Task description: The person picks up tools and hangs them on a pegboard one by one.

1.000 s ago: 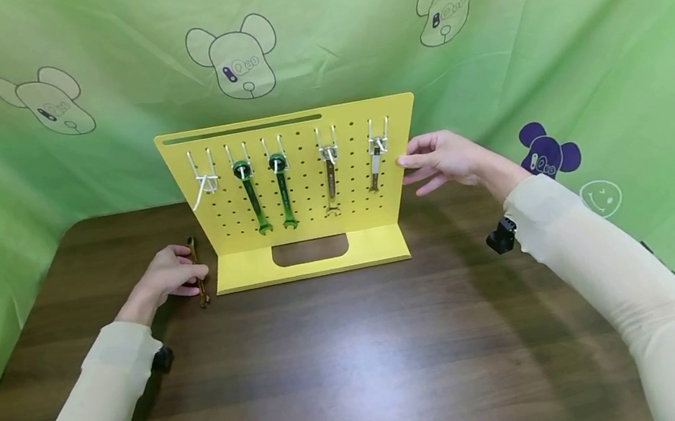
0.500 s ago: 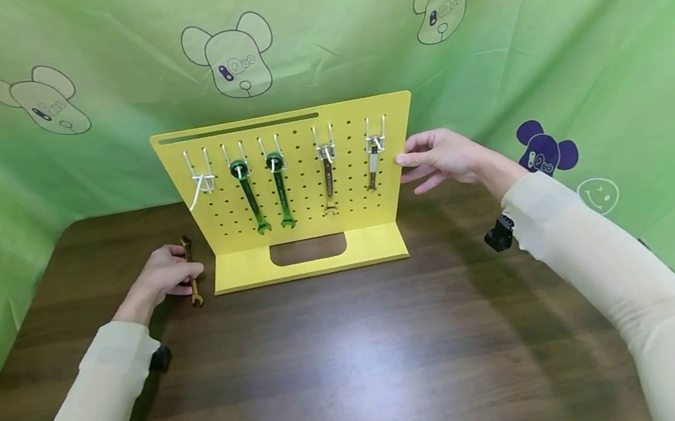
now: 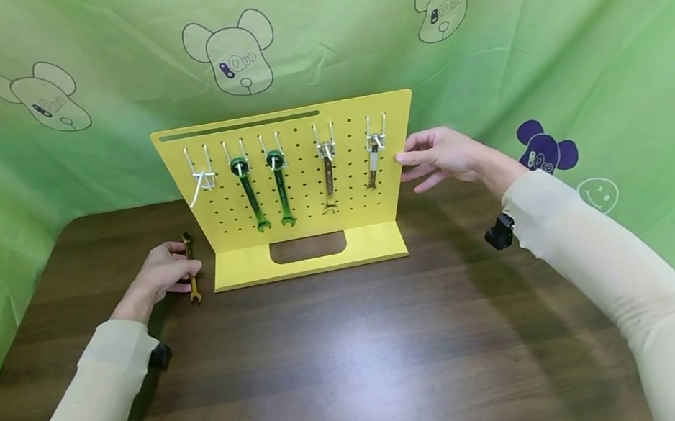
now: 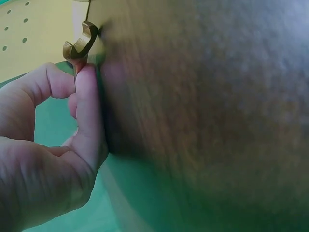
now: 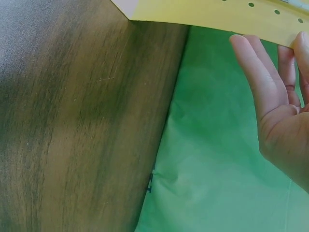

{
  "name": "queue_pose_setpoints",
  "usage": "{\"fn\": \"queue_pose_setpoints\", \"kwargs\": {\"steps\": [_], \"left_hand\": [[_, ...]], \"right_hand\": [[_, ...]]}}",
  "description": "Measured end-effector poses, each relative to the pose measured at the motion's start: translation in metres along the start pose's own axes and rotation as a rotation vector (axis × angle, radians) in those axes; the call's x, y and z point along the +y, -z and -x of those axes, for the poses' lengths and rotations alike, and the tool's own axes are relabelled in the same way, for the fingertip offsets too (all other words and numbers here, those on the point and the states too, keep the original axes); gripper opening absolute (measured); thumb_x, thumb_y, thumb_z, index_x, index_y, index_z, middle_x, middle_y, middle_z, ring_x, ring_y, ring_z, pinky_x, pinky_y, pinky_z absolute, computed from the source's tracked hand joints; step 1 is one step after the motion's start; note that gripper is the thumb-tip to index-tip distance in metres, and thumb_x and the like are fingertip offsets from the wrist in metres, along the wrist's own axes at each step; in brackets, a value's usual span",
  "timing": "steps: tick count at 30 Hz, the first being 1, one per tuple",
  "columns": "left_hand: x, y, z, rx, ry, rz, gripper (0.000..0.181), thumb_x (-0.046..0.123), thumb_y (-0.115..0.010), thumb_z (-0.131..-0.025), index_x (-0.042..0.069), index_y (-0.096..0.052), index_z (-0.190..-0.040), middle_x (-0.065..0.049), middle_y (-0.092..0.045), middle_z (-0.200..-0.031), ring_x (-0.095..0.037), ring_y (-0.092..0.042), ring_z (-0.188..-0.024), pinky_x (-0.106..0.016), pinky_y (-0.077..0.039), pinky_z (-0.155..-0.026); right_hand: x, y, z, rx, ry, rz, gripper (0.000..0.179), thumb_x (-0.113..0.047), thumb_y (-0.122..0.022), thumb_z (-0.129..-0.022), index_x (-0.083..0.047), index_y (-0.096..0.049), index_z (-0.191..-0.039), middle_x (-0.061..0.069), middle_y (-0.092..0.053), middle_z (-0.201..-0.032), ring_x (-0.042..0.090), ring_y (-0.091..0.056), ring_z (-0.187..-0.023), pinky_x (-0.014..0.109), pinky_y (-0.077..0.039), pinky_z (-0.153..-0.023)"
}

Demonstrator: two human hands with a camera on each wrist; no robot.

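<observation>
My left hand [image 3: 165, 271] pinches a brass-coloured combination wrench [image 3: 195, 290] between thumb and fingers, low over the table left of the yellow pegboard [image 3: 304, 204]. The wrench's open-end jaw juts past the fingertips in the left wrist view; fingers cover much of its shank. At the board's right edge, my right hand [image 3: 443, 154] grips the panel, thumb in front and index finger behind, other fingers extended. Hanging on white hooks are two green wrenches [image 3: 252, 198] and two silver wrenches [image 3: 329, 179], the rightmost shorter. Another white hook [image 3: 200, 184] sits at the far left of the board.
The pegboard's yellow base [image 3: 375, 245], with a cutout, rests on the dark wooden table [image 3: 334, 364]. A green curtain [image 3: 336, 29] with printed mouse-like heads hangs behind and along both sides. Small black wrist cameras [image 3: 501, 232] sit under the cuffs.
The brass-coloured wrench has turned in my left fingers, so its open end now shows flatter, and it has shifted slightly left. My right hand stays at the board's edge.
</observation>
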State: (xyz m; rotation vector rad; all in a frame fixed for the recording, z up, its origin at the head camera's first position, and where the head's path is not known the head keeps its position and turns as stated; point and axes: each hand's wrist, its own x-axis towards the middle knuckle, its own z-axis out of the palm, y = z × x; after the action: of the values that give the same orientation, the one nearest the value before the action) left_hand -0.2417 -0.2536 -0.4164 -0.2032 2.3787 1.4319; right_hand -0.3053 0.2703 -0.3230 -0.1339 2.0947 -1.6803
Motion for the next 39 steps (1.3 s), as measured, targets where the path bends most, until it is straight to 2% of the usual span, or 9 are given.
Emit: {"fn": "queue_pose_setpoints", "kwargs": {"steps": [6,10,13,19,22,26,31,36,39], "left_hand": [[-0.006,0.008,0.001,-0.080,-0.008,0.113,0.068,0.007,-0.056,-0.084,-0.003,-0.025,-0.144,-0.006,-0.059,-0.093,-0.012,-0.057,-0.075,-0.031,-0.057,-0.066],[-0.013,0.017,0.003,-0.142,0.022,0.215,0.066,0.006,-0.055,-0.088,0.000,-0.024,-0.146,-0.001,-0.065,-0.083,-0.011,-0.060,-0.071,-0.026,-0.054,-0.061],[-0.018,0.022,0.003,-0.174,0.039,0.268,0.067,0.004,-0.054,-0.089,0.001,-0.022,-0.148,-0.001,-0.066,-0.082,-0.011,-0.062,-0.069,-0.024,-0.053,-0.059],[-0.024,0.026,0.004,-0.224,0.011,0.402,0.070,-0.005,-0.051,-0.089,-0.003,-0.014,-0.149,-0.008,-0.062,-0.089,-0.015,-0.064,-0.075,-0.036,-0.058,-0.071],[-0.023,0.025,0.006,-0.224,-0.008,0.441,0.064,-0.006,-0.051,-0.090,-0.003,-0.019,-0.145,-0.009,-0.061,-0.089,-0.017,-0.065,-0.076,-0.040,-0.058,-0.073],[-0.017,0.024,0.011,-0.203,-0.067,0.471,0.046,-0.003,-0.051,-0.091,-0.001,-0.030,-0.132,-0.008,-0.058,-0.083,-0.020,-0.064,-0.074,-0.044,-0.057,-0.073],[0.000,0.022,0.022,-0.181,-0.161,0.515,0.025,-0.002,-0.047,-0.095,0.000,-0.036,-0.117,-0.005,-0.054,-0.077,-0.021,-0.063,-0.072,-0.046,-0.057,-0.071],[0.022,0.018,0.042,-0.252,-0.322,0.604,0.010,-0.002,-0.044,-0.097,0.002,-0.046,-0.107,-0.007,-0.056,-0.081,-0.025,-0.066,-0.071,-0.044,-0.058,-0.071],[0.034,0.016,0.053,-0.308,-0.428,0.652,0.014,-0.008,-0.043,-0.095,0.002,-0.050,-0.101,-0.009,-0.057,-0.084,-0.027,-0.067,-0.074,-0.044,-0.058,-0.072]], "right_hand": [[0.002,0.001,0.001,0.001,-0.006,-0.001,0.033,-0.025,-0.073,-0.085,-0.003,-0.058,-0.103,0.013,-0.058,-0.108,0.032,-0.065,-0.100,0.057,-0.050,-0.082],[0.002,0.001,0.001,-0.005,0.001,0.004,0.033,-0.026,-0.073,-0.085,-0.003,-0.058,-0.103,0.012,-0.059,-0.108,0.033,-0.065,-0.101,0.056,-0.051,-0.082],[0.002,0.000,0.001,-0.005,-0.001,0.005,0.033,-0.025,-0.072,-0.086,-0.002,-0.057,-0.104,0.013,-0.059,-0.108,0.037,-0.061,-0.106,0.057,-0.050,-0.083],[0.002,0.000,-0.001,-0.005,0.000,0.010,0.034,-0.026,-0.072,-0.086,-0.002,-0.057,-0.104,0.013,-0.058,-0.108,0.043,-0.055,-0.112,0.058,-0.048,-0.084],[0.002,0.000,-0.002,-0.010,0.000,0.010,0.032,-0.025,-0.072,-0.086,-0.002,-0.058,-0.103,0.012,-0.058,-0.107,0.041,-0.058,-0.110,0.058,-0.048,-0.084],[0.002,0.000,-0.002,-0.013,0.002,0.010,0.031,-0.025,-0.071,-0.086,-0.003,-0.058,-0.102,0.012,-0.058,-0.106,0.040,-0.059,-0.108,0.058,-0.048,-0.084],[0.002,0.000,-0.002,-0.002,0.001,0.005,0.033,-0.026,-0.073,-0.085,-0.003,-0.057,-0.102,0.012,-0.059,-0.106,0.038,-0.060,-0.106,0.056,-0.051,-0.081],[-0.001,0.000,0.000,0.001,-0.004,0.008,0.035,-0.026,-0.074,-0.084,-0.002,-0.057,-0.103,0.012,-0.058,-0.108,0.034,-0.064,-0.102,0.057,-0.050,-0.082],[-0.002,-0.001,0.000,0.001,-0.009,0.012,0.034,-0.026,-0.073,-0.085,-0.002,-0.057,-0.104,0.013,-0.057,-0.109,0.037,-0.062,-0.105,0.057,-0.050,-0.083]]}}
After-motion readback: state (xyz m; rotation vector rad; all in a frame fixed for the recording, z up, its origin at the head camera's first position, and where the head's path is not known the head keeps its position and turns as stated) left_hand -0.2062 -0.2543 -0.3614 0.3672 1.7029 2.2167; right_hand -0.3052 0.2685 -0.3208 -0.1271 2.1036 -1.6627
